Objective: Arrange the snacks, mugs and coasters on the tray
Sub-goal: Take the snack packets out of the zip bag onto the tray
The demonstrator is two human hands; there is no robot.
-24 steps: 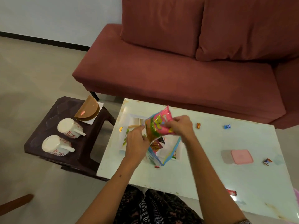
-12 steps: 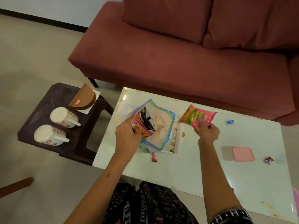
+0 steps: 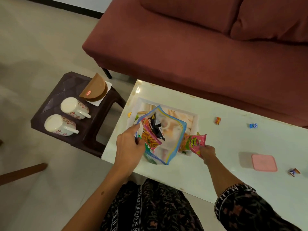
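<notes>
A white tray (image 3: 195, 120) lies on the pale glass table (image 3: 216, 164). My left hand (image 3: 129, 145) grips the edge of a clear zip bag (image 3: 171, 140) above the tray; the bag holds several snack packets (image 3: 150, 130). My right hand (image 3: 207, 151) pinches a pink snack packet (image 3: 194, 142) low over the tray's near right corner. Two floral mugs (image 3: 73, 107) (image 3: 59, 125) lie on their sides on a dark stool (image 3: 55, 97) at the left, beside a brown coaster holder (image 3: 95, 88).
A pink lidded box (image 3: 264, 163) sits on the table's right side. Small wrapped candies (image 3: 217, 120) (image 3: 253, 125) (image 3: 294, 171) are scattered across the table. A red sofa (image 3: 200, 47) stands behind the table. A wooden leg (image 3: 21, 170) lies on the floor at left.
My right hand pulled the pink packet out of the zip bag, swung it right, then lowered it to the tray's corner. My left hand kept hold of the bag.
</notes>
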